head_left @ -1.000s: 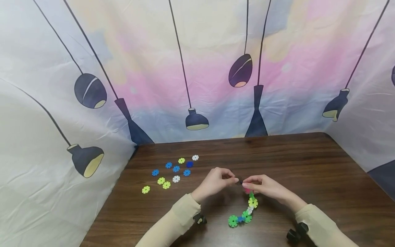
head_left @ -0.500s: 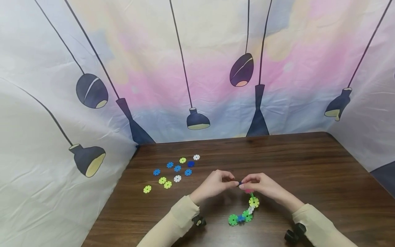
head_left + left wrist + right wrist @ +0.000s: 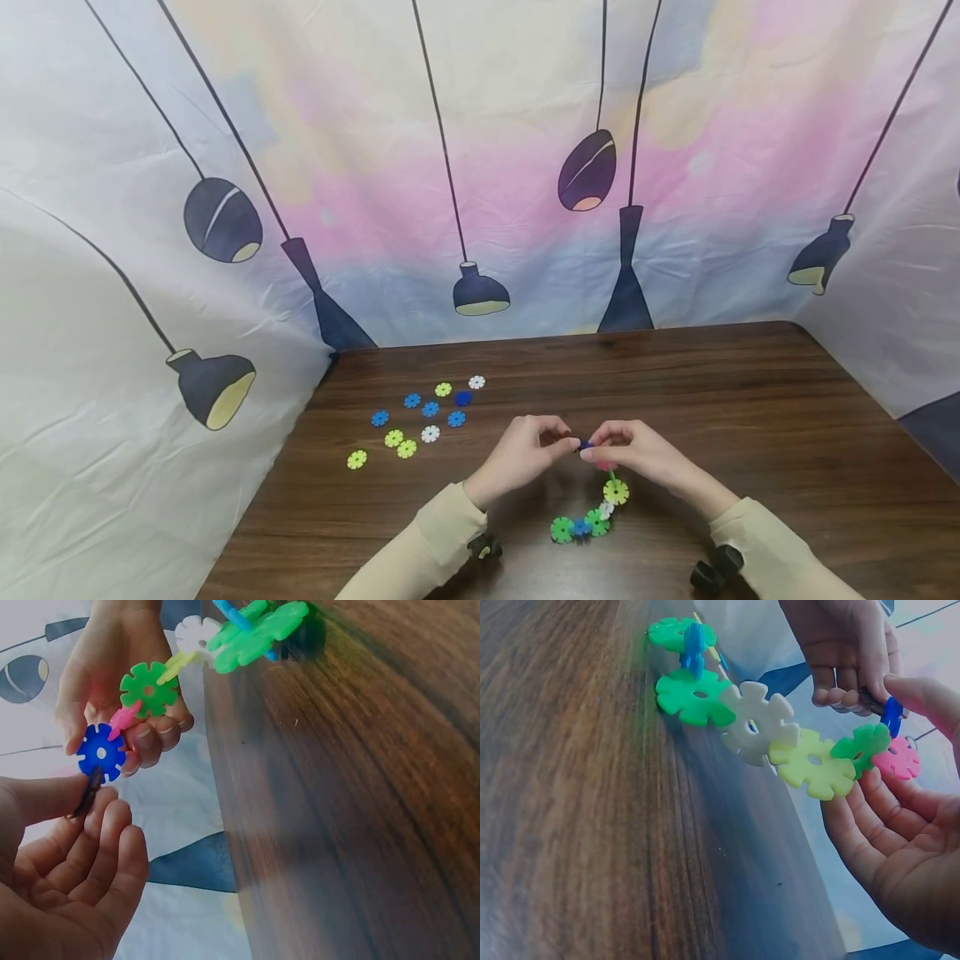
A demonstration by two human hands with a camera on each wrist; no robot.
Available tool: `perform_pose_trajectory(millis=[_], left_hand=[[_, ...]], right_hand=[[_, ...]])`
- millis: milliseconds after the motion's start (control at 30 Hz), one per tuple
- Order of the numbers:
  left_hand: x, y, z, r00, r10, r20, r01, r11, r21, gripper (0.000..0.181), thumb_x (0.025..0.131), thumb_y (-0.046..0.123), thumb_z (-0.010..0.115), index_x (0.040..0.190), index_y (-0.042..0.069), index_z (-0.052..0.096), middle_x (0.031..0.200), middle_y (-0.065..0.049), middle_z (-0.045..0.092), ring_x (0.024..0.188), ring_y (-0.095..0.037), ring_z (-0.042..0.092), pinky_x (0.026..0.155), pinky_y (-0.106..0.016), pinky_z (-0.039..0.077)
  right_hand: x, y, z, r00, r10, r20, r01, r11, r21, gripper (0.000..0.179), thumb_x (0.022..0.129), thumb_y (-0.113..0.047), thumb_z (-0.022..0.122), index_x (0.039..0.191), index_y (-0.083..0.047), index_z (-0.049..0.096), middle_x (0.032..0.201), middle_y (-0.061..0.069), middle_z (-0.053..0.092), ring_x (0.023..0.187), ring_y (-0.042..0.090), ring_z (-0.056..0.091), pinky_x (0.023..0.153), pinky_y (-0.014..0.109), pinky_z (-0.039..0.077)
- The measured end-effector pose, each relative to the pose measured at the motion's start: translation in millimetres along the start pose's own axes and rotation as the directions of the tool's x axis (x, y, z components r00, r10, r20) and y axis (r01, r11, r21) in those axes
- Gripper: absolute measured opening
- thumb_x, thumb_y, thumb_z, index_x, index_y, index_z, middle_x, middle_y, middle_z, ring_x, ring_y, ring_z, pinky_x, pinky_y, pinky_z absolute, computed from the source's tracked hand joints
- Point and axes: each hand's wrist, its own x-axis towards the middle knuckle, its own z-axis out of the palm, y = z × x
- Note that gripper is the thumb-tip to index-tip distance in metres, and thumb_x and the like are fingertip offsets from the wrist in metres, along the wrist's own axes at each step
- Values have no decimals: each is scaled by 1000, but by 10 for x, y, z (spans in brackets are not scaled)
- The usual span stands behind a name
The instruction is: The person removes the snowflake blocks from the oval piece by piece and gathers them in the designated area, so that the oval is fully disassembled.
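Observation:
My left hand pinches a dark, nearly black notched disc, seen edge-on in the left wrist view. Its edge meets the rim of a dark blue snowflake disc; how deeply they interlock I cannot tell. Thumb and fingers of my right hand grip that blue disc at the end of a linked chain. From there the chain runs through a pink disc, a small green disc, a yellow disc, a white disc and further green and blue discs, curving toward the front of the table.
Loose snowflake discs lie on the brown wooden table left of the hands: several yellow, several blue and two white. A printed cloth hangs behind the table.
My hands have come together, closing the gap between the dark disc and the chain's blue end. The chain's free end has shifted slightly left. The loose discs stay put.

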Motion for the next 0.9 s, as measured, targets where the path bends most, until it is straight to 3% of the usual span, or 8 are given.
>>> perform_pose_trajectory(millis=[233,567,900], left_hand=[[-18,38,-26,999,18,-43,-18,1000,2,14,96,23,71,97,10,75,85,8,71,70,-5,57,64,-22,50],[-59,32,-76,998,37,-51,-36,999,10,14,96,23,72,96,9,75,85,7,71,69,-8,58,60,-21,48],[-202,71,-69,998,19,-59,-25,994,-109,13,94,24,74,91,12,78,82,11,72,70,-2,63,63,-22,52]], right_hand=[[9,-37,-2,1000,-18,-13,18,1000,-7,30,94,-32,72,101,-3,68,88,18,70,79,23,64,74,37,53],[-6,-112,26,999,-48,-7,48,999,4,28,92,-29,75,99,-3,68,88,13,70,82,29,66,76,37,55],[-94,-96,68,992,-125,17,126,991,-41,16,91,-27,76,96,-12,71,88,5,68,78,21,67,70,34,57]])
